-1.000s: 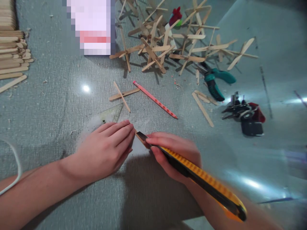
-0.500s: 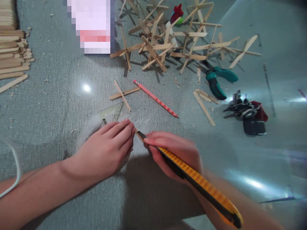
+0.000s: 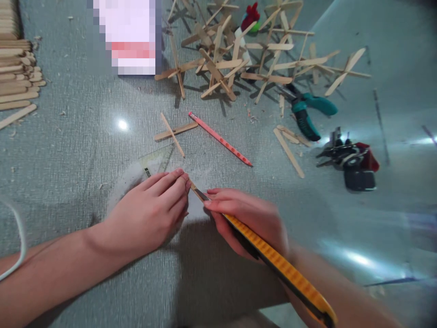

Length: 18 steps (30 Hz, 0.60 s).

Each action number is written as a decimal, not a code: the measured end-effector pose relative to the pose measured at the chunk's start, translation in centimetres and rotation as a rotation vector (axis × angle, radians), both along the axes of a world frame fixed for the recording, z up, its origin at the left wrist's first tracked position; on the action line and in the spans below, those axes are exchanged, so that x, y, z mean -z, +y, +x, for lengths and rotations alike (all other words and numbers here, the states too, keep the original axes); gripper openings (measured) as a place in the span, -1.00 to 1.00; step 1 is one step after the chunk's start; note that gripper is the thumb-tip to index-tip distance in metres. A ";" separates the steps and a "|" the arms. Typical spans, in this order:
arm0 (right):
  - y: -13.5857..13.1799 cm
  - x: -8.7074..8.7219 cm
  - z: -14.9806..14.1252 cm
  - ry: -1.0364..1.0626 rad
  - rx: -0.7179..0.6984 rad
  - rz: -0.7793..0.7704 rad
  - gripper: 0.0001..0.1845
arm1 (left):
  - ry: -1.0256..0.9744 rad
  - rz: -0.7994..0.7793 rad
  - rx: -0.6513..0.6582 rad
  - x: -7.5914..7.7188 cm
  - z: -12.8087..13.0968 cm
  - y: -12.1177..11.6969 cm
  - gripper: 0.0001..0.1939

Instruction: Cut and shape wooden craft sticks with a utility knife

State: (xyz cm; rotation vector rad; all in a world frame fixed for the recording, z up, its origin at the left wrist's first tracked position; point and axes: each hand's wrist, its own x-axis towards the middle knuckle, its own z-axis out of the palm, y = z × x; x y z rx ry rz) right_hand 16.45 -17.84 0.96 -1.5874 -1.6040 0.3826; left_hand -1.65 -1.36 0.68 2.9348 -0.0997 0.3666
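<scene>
My left hand (image 3: pixel 150 212) is closed, pressing a wooden craft stick (image 3: pixel 192 185) whose far part is hidden under the fingers. My right hand (image 3: pixel 249 216) grips a yellow and black utility knife (image 3: pixel 273 253). Its blade (image 3: pixel 201 195) lies along the craft stick, just right of my left fingertips. A clear triangular ruler (image 3: pixel 157 156) is partly covered by my left hand. Beyond my hands, two craft sticks (image 3: pixel 175 131) cross each other, one standing on its thin edge. A pink pencil (image 3: pixel 220 139) lies beside them.
Several crossed-stick pieces (image 3: pixel 221 82) crowd the back of the table. Teal-handled pliers (image 3: pixel 307 118) and a cluster of dark clips (image 3: pixel 351 155) lie at right, near loose sticks (image 3: pixel 288 152). A stack of craft sticks (image 3: pixel 17 82) sits at left, and a white cable (image 3: pixel 22 232) crosses the left forearm.
My right hand and the knife have shifted slightly, the knife's rear end moving left and down. My left hand still holds the stick. The whole view has drifted a little.
</scene>
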 end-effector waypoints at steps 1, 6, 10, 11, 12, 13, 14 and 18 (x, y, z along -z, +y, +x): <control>-0.1 0.2 0.0 0.007 0.006 0.012 -0.76 | -0.003 -0.010 -0.002 0.0 0.0 0.0 -0.68; -0.4 1.0 0.3 0.102 0.028 0.026 -0.70 | -0.019 -0.042 0.000 0.0 0.1 0.1 -0.71; -0.4 0.9 0.4 0.117 0.030 -0.011 -0.68 | -0.019 -0.043 0.001 0.0 0.1 0.1 -0.69; -0.3 0.9 0.3 0.117 0.030 -0.011 -0.67 | -0.023 -0.044 0.003 0.0 0.1 0.1 -0.69; -0.3 0.9 0.3 0.118 0.031 -0.011 -0.66 | -0.027 -0.046 0.003 0.0 0.1 0.0 -0.68; -0.2 0.8 0.2 0.118 0.033 -0.012 -0.66 | -0.032 -0.049 0.000 0.0 0.2 0.0 -0.67; -0.2 0.8 0.2 0.117 0.034 -0.010 -0.65 | -0.035 -0.052 -0.003 0.0 0.2 0.0 -0.67; 0.1 0.6 0.0 0.098 0.040 -0.009 -0.64 | -0.043 -0.046 -0.002 0.0 0.2 0.0 -0.67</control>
